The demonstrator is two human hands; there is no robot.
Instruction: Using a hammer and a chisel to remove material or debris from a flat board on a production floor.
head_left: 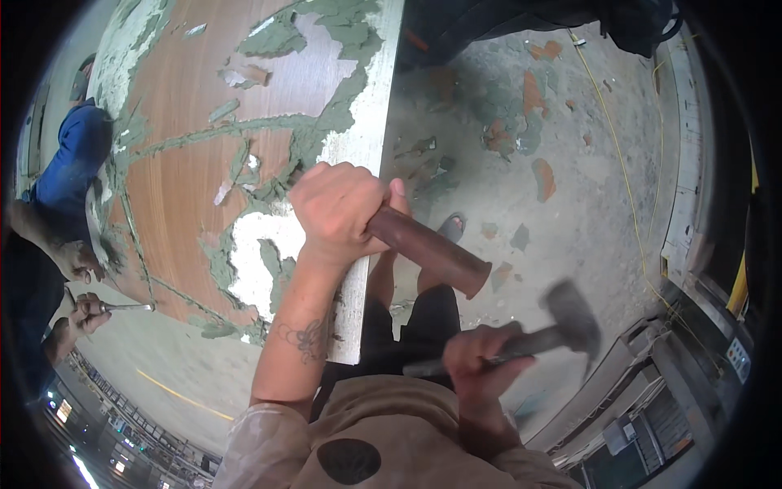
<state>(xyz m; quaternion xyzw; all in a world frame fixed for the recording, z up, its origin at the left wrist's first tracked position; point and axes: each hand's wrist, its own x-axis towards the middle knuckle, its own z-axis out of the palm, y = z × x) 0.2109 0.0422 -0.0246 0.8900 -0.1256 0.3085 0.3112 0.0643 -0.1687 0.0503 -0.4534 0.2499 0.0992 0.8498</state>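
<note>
My left hand (338, 210) is closed around a thick brown cylindrical handle (430, 248), held over the right edge of a panel (183, 196). The handle's blunt end points down to the right; my fist hides most of its other end, so I cannot tell the blade. In my right hand (489, 359) is a claw hammer (538, 341), gripped by its shaft, its head slightly blurred and apart from the brown handle. The panel has wood-grain facing, broken away in places to show grey-green and white patches.
At the left, another person's hand (88, 314) holds a slim metal tool (130, 307) near the panel. A person in blue (77, 147) is beyond. Broken facing pieces (544, 179) and a yellow cord (612, 134) lie on the concrete floor (586, 220). A dark bulky object (505, 24) stands at the top.
</note>
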